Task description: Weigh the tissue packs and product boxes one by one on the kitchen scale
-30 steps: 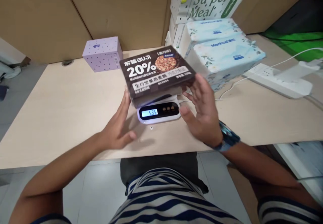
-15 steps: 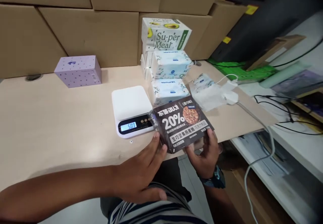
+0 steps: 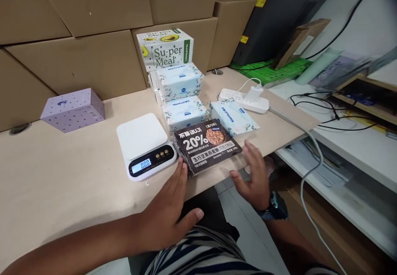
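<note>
A dark brown snack box printed "20%" lies flat near the table's front edge. At its left front corner rest the fingertips of my left hand, thumb stretched away. My right hand is off the box's right side, fingers apart with nothing in them. Just left of the box stands a white kitchen scale, its plate bare and its display reading 0.00. Behind the box are a front tissue pack, another tissue pack behind it, and a third tissue pack lying to the right.
A "Su-per Meal" carton stands behind the tissue packs. A purple spotted box sits at the back left. Large cardboard boxes line the table's back. At the right are a white power strip, its grey cable and a shelf.
The brown box has gone from tilted to flat on the table. My right hand has let go of it and opened. The scale's reading changed to 0.00, and the view shifted right.
</note>
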